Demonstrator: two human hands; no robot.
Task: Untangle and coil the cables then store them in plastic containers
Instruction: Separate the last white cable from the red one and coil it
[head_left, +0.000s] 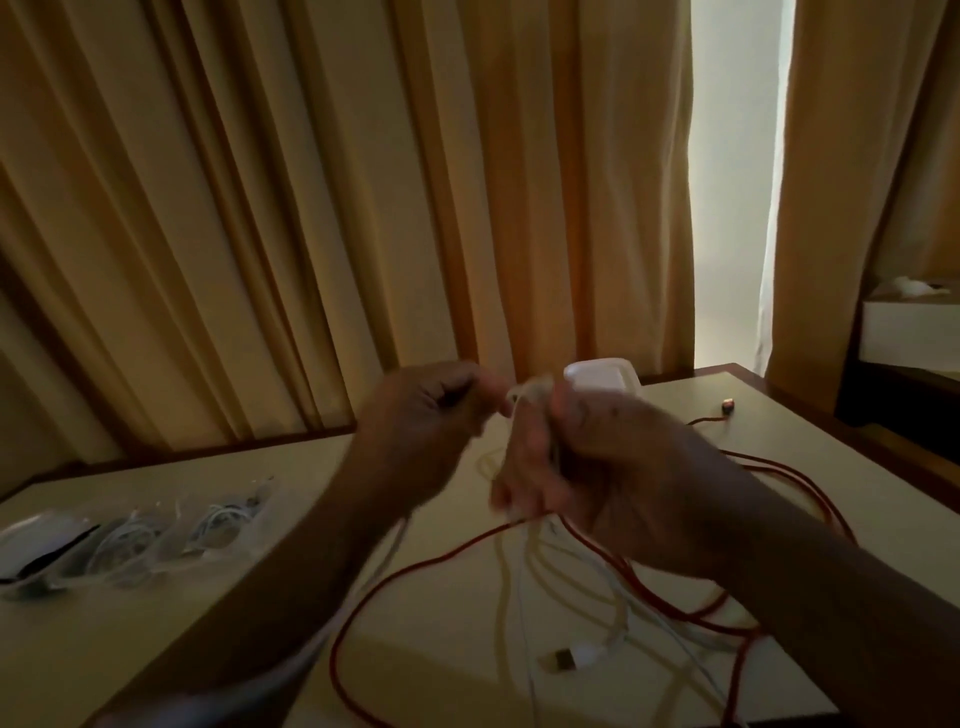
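Forearms rise over the table (857, 483): right hand (597, 457) grips white cable (524, 571), loops hanging straight down, charger block (597, 376) upright above; blurred left hand (431, 415) seemingly pinches its end.

This looks like a dimly lit room in a home. Long tan curtains (260, 208) hang in folds across the whole back, parted at one gap (737, 208) where daylight comes through. Before them stands a pale table (156, 623) with a dark wooden edge. On it lie a red cable (415, 564), white cables (519, 597) and, at the left, clear containers (130, 540). A white box (909, 332) sits on dark furniture (893, 400) at the right.
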